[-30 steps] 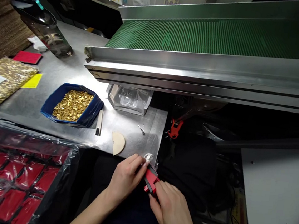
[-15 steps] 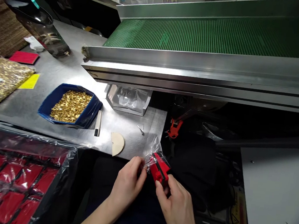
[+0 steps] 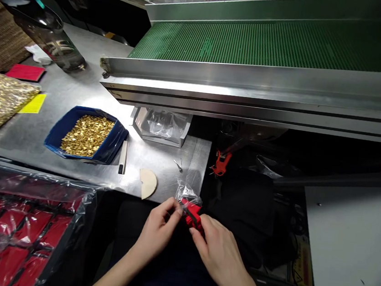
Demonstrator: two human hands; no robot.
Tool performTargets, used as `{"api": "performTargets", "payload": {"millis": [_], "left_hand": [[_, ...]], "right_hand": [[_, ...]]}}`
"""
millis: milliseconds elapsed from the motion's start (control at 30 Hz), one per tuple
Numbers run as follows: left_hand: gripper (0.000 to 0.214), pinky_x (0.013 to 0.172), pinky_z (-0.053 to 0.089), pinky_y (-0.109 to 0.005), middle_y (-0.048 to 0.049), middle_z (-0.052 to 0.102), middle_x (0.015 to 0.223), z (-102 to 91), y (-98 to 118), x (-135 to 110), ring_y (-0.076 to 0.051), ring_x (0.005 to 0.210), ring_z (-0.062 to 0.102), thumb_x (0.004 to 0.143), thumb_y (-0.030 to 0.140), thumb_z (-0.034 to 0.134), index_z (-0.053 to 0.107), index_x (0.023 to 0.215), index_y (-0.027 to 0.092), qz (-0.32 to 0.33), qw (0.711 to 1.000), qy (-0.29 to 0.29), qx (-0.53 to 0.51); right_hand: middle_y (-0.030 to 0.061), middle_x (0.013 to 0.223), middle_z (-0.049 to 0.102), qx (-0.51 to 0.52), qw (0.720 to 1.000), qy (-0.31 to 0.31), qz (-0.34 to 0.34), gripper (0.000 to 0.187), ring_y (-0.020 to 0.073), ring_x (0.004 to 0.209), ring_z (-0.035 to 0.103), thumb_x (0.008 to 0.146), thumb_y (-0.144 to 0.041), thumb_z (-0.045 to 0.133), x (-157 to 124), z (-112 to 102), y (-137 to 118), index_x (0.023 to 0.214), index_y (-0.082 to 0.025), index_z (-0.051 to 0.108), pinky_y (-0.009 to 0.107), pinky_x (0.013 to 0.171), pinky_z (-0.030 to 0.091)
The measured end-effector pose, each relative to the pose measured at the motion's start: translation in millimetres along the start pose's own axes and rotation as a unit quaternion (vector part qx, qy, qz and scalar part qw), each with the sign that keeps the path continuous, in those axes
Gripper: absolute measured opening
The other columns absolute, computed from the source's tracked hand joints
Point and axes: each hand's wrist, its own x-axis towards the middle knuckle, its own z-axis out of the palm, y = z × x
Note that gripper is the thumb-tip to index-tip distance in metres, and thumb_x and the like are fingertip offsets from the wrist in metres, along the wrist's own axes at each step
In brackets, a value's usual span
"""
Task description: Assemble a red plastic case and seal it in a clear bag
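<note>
Across the far side of the room runs a green conveyor (image 3: 250,42), and before it stands a metal table (image 3: 77,82). On this table I see a blue tub (image 3: 117,139) with gold bits (image 3: 88,136) in it, a knife (image 3: 123,156) just beside, a pale half-disc (image 3: 147,184) and a grey tray (image 3: 166,139) holding clear plastic. Just past the table's near edge, the person holds a red and black piece (image 3: 192,212). Right hand (image 3: 220,245) has its thumb and fingers clamped on the near end of the piece. Left hand (image 3: 158,226) has thumb and fingertips together, on the edge of a clear bag (image 3: 187,191), which lies at the piece's far end; how deep the piece sits in it, I cannot tell. Near the left forearm, a lined crate (image 3: 79,227) contains red packs (image 3: 31,226).
</note>
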Motion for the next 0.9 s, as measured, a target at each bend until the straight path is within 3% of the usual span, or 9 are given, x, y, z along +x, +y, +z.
{"api": "performTargets", "payload": {"millis": [100, 200, 300, 433, 500, 567, 700, 833, 900], "left_hand": [[0.031, 0.063, 0.039, -0.026, 0.0042, 0.052, 0.075, -2.6, -12, 3, -0.015, 0.068, 0.046, 0.103, 0.046, 0.053, 0.053, 0.083, 0.022, -0.039, 0.998, 0.044, 0.019], [0.033, 0.064, 0.039, -0.026, 0.0042, 0.053, 0.075, -5.5, -14, 0, -0.014, 0.068, 0.047, 0.103, 0.046, 0.053, 0.053, 0.082, 0.021, -0.005, 0.997, 0.046, 0.054], [0.033, 0.064, 0.039, -0.026, 0.0037, 0.055, 0.075, -9.8, -17, -6, -0.014, 0.068, 0.049, 0.104, 0.045, 0.051, 0.055, 0.082, 0.021, 0.005, 0.997, 0.053, 0.054], [0.037, 0.063, 0.04, -0.026, 0.0044, 0.055, 0.068, -14.6, -23, -9, -0.015, 0.064, 0.051, 0.102, 0.05, 0.054, 0.058, 0.081, 0.021, -0.053, 0.993, 0.102, 0.004], [0.037, 0.065, 0.042, -0.026, 0.0042, 0.058, 0.068, -14.1, -23, -10, -0.015, 0.065, 0.055, 0.102, 0.051, 0.055, 0.059, 0.081, 0.021, -0.066, 0.991, 0.117, -0.019], [0.036, 0.068, 0.045, -0.025, 0.0038, 0.061, 0.069, -11.8, -22, -9, -0.016, 0.067, 0.059, 0.101, 0.051, 0.056, 0.06, 0.082, 0.021, -0.067, 0.99, 0.12, -0.037], [0.031, 0.07, 0.048, -0.025, 0.0035, 0.065, 0.071, -6.9, -21, -9, -0.016, 0.067, 0.063, 0.1, 0.049, 0.06, 0.061, 0.085, 0.021, -0.061, 0.989, 0.113, -0.077], [0.031, 0.072, 0.053, -0.026, 0.0026, 0.066, 0.076, -5.4, -22, -9, -0.017, 0.07, 0.067, 0.097, 0.049, 0.064, 0.062, 0.086, 0.02, -0.076, 0.981, 0.126, -0.127], [0.031, 0.073, 0.055, -0.028, 0.0018, 0.066, 0.079, -3.6, -22, -9, -0.018, 0.072, 0.069, 0.096, 0.049, 0.066, 0.061, 0.086, 0.02, -0.087, 0.975, 0.137, -0.151]], "right_hand": [[0.0037, 0.093, 0.07, -0.051, 0.997, -0.012, -0.061, 0.008, 0.0245, 0.083, 0.066, 0.099, -0.025, 0.052, 5, 2, -10, 0.1, -0.023, 0.06, 0.036, 0.075, 0.042], [0.0033, 0.096, 0.07, -0.044, 0.996, -0.018, -0.075, 0.01, 0.0248, 0.086, 0.064, 0.1, -0.026, 0.054, 12, 3, -20, 0.106, -0.023, 0.061, 0.038, 0.079, 0.043], [0.0017, 0.098, 0.07, 0.03, 0.998, -0.019, -0.048, 0.016, 0.0229, 0.088, 0.064, 0.101, -0.038, 0.058, 20, 0, -21, 0.105, -0.024, 0.062, 0.036, 0.08, 0.044], [0.0002, 0.105, 0.069, 0.163, 0.986, 0.014, -0.033, 0.026, 0.0194, 0.095, 0.064, 0.102, -0.051, 0.051, 32, -2, -7, 0.108, -0.028, 0.063, 0.031, 0.083, 0.046], [0.0003, 0.103, 0.068, 0.203, 0.978, 0.049, 0.019, 0.026, 0.017, 0.089, 0.064, 0.104, -0.049, 0.047, 37, 1, 3, 0.106, -0.027, 0.062, 0.029, 0.081, 0.046], [-0.001, 0.092, 0.068, 0.223, 0.971, 0.035, 0.083, 0.025, 0.0153, 0.078, 0.063, 0.102, -0.049, 0.05, 42, 4, 11, 0.097, -0.025, 0.059, 0.028, 0.074, 0.046], [-0.0041, 0.079, 0.07, 0.179, 0.974, -0.037, 0.131, 0.027, 0.0151, 0.069, 0.065, 0.092, -0.051, 0.063, 57, 8, 16, 0.088, -0.026, 0.056, 0.025, 0.062, 0.04], [-0.0035, 0.069, 0.07, 0.112, 0.985, -0.021, 0.131, 0.022, 0.0164, 0.066, 0.065, 0.094, -0.039, 0.06, 68, 4, 17, 0.077, -0.024, 0.059, 0.027, 0.062, 0.036], [-0.0035, 0.071, 0.071, 0.108, 0.987, -0.016, 0.117, 0.017, 0.0165, 0.067, 0.065, 0.095, -0.033, 0.057, 66, 1, 17, 0.081, -0.025, 0.06, 0.027, 0.064, 0.037]]}}
